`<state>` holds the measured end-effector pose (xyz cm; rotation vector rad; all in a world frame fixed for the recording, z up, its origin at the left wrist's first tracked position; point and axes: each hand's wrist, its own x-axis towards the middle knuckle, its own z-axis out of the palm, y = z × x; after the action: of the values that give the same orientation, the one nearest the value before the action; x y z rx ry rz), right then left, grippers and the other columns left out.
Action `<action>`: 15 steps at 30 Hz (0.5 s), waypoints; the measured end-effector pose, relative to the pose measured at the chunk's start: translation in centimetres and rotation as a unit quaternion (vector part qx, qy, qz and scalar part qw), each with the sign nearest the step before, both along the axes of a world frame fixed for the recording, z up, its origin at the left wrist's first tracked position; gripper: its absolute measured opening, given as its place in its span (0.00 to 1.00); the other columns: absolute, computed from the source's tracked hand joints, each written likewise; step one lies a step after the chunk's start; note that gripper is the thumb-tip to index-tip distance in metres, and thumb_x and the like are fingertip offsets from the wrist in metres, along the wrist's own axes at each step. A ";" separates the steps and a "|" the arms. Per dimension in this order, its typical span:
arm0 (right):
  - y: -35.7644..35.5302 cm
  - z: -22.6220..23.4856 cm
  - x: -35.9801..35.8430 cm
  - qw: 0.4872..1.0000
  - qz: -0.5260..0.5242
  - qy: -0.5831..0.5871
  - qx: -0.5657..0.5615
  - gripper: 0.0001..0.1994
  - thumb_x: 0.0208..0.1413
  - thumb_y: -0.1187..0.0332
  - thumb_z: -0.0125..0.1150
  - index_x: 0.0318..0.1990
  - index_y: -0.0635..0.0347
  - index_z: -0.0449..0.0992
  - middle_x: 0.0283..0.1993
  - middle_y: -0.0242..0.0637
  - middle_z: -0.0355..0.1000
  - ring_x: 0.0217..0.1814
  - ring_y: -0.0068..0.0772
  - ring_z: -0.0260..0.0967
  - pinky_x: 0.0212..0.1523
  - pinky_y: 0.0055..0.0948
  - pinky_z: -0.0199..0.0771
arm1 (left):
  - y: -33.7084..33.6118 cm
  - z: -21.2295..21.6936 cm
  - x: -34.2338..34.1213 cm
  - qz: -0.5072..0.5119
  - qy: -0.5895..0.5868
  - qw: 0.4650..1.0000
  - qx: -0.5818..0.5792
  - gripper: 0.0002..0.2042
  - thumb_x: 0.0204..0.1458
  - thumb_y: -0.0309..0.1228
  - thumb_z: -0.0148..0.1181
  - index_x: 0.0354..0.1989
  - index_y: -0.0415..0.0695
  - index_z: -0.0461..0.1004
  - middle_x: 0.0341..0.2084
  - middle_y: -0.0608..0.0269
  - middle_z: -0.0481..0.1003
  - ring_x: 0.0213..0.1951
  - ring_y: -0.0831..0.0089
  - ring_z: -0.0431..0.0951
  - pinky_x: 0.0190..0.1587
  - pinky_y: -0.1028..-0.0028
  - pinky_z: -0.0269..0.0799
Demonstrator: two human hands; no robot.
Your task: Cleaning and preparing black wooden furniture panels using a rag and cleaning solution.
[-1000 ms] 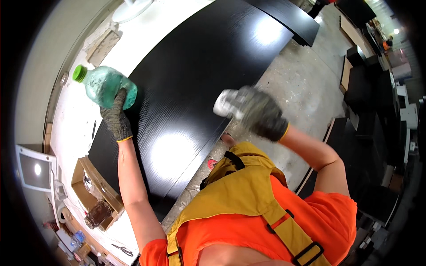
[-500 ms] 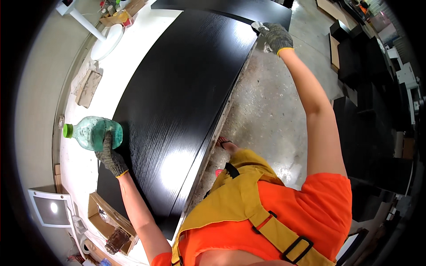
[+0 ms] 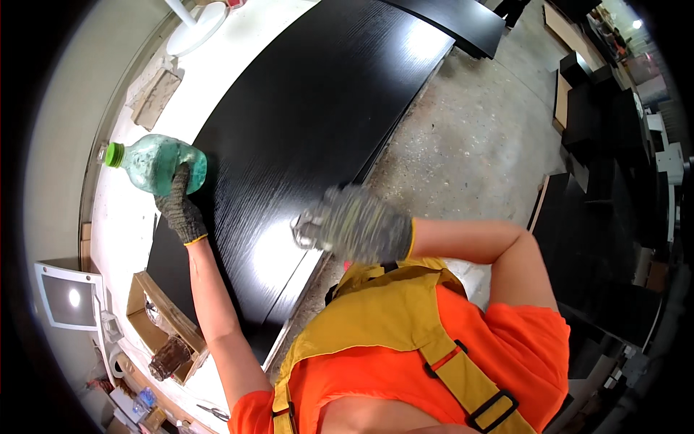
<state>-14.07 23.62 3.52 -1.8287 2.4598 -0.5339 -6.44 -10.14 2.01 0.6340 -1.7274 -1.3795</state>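
Note:
My left hand (image 3: 181,207), in a dark knitted glove with a yellow cuff, is closed round the lower part of a greenish transparent plastic bottle (image 3: 155,165). The bottle is tilted onto its side, its green cap pointing left, beside the long edge of a glossy black wood-grain panel (image 3: 303,108). Over the near part of that panel is my right hand (image 3: 361,224), gloved alike and smeared by motion. Its fingers are closed on a crumpled whitish cloth (image 3: 307,230), which shows at the left of the glove.
A second black panel (image 3: 463,25) lies beyond the first. On the white tabletop (image 3: 242,54) at left are a grey-brown block (image 3: 156,99), a white round-based stand (image 3: 196,32) and an open cardboard box (image 3: 148,304). Stacked black boards (image 3: 600,210) fill the right side.
My right hand has swept from the panel's far right corner back toward my body with the cloth. My left hand still holds the bottle, and the view has shifted slightly.

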 end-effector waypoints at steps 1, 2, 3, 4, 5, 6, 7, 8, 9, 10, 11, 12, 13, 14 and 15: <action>-0.5 0.0 0.3 0.998 0.019 -0.005 0.060 0.18 0.61 0.57 0.47 0.56 0.49 0.71 0.54 0.42 0.70 0.56 0.37 0.68 0.60 0.47 0.65 | 0.4 0.3 0.3 0.003 -0.004 1.000 -0.027 0.23 0.46 0.31 0.69 0.51 0.35 0.74 0.44 0.57 0.77 0.45 0.67 0.75 0.52 0.69 0.70; 0.3 -0.6 -2.8 0.989 0.003 0.130 -0.070 0.18 0.58 0.56 0.53 0.51 0.54 0.73 0.48 0.34 0.73 0.50 0.36 0.70 0.51 0.38 0.71 | 0.3 0.5 0.5 -0.007 -0.004 0.999 -0.032 0.23 0.46 0.31 0.69 0.50 0.36 0.74 0.43 0.57 0.77 0.45 0.67 0.75 0.52 0.69 0.70; 1.4 -1.0 -7.2 0.986 -0.068 0.150 -0.040 0.19 0.59 0.54 0.51 0.52 0.53 0.73 0.47 0.34 0.74 0.48 0.35 0.72 0.46 0.36 0.72 | 0.5 1.1 0.9 -0.005 -0.013 0.999 -0.031 0.23 0.46 0.31 0.69 0.50 0.36 0.74 0.43 0.57 0.77 0.44 0.67 0.76 0.52 0.69 0.70; 2.3 -1.4 -11.8 0.976 -0.139 0.169 -0.011 0.20 0.60 0.52 0.49 0.53 0.52 0.73 0.45 0.35 0.75 0.46 0.34 0.73 0.42 0.34 0.74 | 0.7 1.4 0.9 -0.004 -0.021 0.999 -0.030 0.22 0.46 0.32 0.69 0.50 0.36 0.74 0.43 0.57 0.77 0.44 0.67 0.76 0.52 0.69 0.70; 2.5 1.6 -15.2 0.973 -0.227 -0.037 0.004 0.19 0.60 0.51 0.48 0.49 0.51 0.75 0.43 0.39 0.76 0.41 0.38 0.73 0.39 0.38 0.73 | 1.1 1.4 0.5 0.006 -0.031 0.999 -0.042 0.21 0.47 0.31 0.67 0.50 0.36 0.75 0.42 0.57 0.78 0.44 0.68 0.76 0.53 0.69 0.69; 4.7 0.4 -19.8 0.950 -0.313 0.018 0.000 0.18 0.62 0.52 0.45 0.46 0.50 0.78 0.41 0.43 0.76 0.39 0.44 0.74 0.42 0.40 0.74 | 1.4 1.6 -0.2 -0.003 -0.012 0.999 -0.043 0.21 0.47 0.31 0.67 0.50 0.36 0.75 0.42 0.57 0.78 0.44 0.68 0.76 0.52 0.70 0.69; 5.3 0.7 -20.9 0.941 -0.299 0.156 -0.001 0.18 0.63 0.54 0.44 0.44 0.50 0.79 0.39 0.44 0.76 0.39 0.45 0.74 0.42 0.41 0.73 | 1.4 1.6 -0.4 -0.002 -0.028 0.999 -0.043 0.21 0.47 0.31 0.67 0.50 0.36 0.75 0.42 0.57 0.78 0.44 0.68 0.76 0.52 0.70 0.69; 5.3 1.0 -21.3 0.913 -0.286 0.292 -0.001 0.18 0.64 0.55 0.42 0.42 0.50 0.80 0.38 0.46 0.76 0.39 0.47 0.74 0.43 0.41 0.73 | 1.2 1.5 -0.6 -0.005 -0.043 0.998 -0.042 0.21 0.47 0.31 0.67 0.50 0.36 0.75 0.42 0.58 0.78 0.44 0.68 0.76 0.52 0.70 0.69; 3.4 1.4 -20.6 0.925 -0.349 0.136 0.065 0.16 0.65 0.58 0.41 0.46 0.48 0.78 0.42 0.44 0.76 0.43 0.44 0.73 0.46 0.40 0.73 | 0.4 0.8 -0.4 0.000 -0.051 0.998 -0.040 0.24 0.44 0.33 0.71 0.50 0.36 0.73 0.43 0.56 0.78 0.44 0.66 0.76 0.52 0.69 0.70; 2.0 0.2 -18.1 0.971 -0.230 0.025 -0.062 0.15 0.64 0.59 0.43 0.48 0.49 0.75 0.42 0.40 0.75 0.43 0.39 0.71 0.45 0.37 0.72 | 0.0 0.8 -0.1 0.011 -0.049 0.998 -0.039 0.24 0.44 0.33 0.71 0.50 0.36 0.73 0.43 0.56 0.78 0.44 0.66 0.76 0.52 0.69 0.70; 1.2 -2.6 -15.3 0.965 -0.166 0.194 -0.062 0.14 0.62 0.59 0.46 0.49 0.49 0.74 0.42 0.36 0.73 0.42 0.33 0.70 0.43 0.31 0.71 | 0.1 0.5 -0.2 0.014 -0.039 0.999 -0.028 0.23 0.45 0.32 0.70 0.50 0.37 0.73 0.43 0.56 0.78 0.45 0.66 0.76 0.52 0.69 0.70; -0.1 -4.8 -11.6 0.958 -0.084 0.219 -0.164 0.12 0.60 0.59 0.51 0.47 0.49 0.75 0.42 0.33 0.72 0.40 0.30 0.69 0.42 0.29 0.71 | 0.4 0.4 -0.3 0.013 -0.031 0.999 -0.017 0.22 0.45 0.30 0.69 0.50 0.37 0.74 0.42 0.57 0.78 0.45 0.67 0.76 0.53 0.69 0.70; -1.9 -1.3 -5.5 0.988 -0.042 0.145 -0.033 0.13 0.58 0.60 0.53 0.48 0.49 0.75 0.47 0.32 0.72 0.44 0.31 0.69 0.43 0.31 0.71 | 0.3 0.2 0.5 0.017 -0.037 0.999 -0.011 0.23 0.45 0.30 0.69 0.51 0.37 0.73 0.42 0.57 0.78 0.45 0.67 0.77 0.52 0.68 0.71; -1.8 0.8 -0.9 0.980 0.064 0.142 -0.125 0.14 0.57 0.62 0.53 0.49 0.50 0.74 0.47 0.34 0.73 0.46 0.34 0.71 0.47 0.32 0.72 | 0.0 0.3 1.0 0.019 -0.040 0.999 -0.006 0.23 0.45 0.30 0.69 0.51 0.37 0.73 0.42 0.57 0.78 0.45 0.67 0.77 0.52 0.68 0.71; -1.1 0.9 0.9 0.995 0.013 0.088 0.039 0.14 0.57 0.62 0.54 0.50 0.49 0.75 0.46 0.36 0.74 0.47 0.35 0.72 0.50 0.35 0.72 | -0.2 0.3 1.0 0.019 -0.046 0.999 -0.013 0.24 0.44 0.32 0.70 0.50 0.37 0.73 0.42 0.56 0.78 0.44 0.66 0.77 0.51 0.68 0.71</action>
<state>-13.17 22.48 4.42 -1.9511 2.5197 -0.2821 -5.48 -10.37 2.32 0.7214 -1.7934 -1.3166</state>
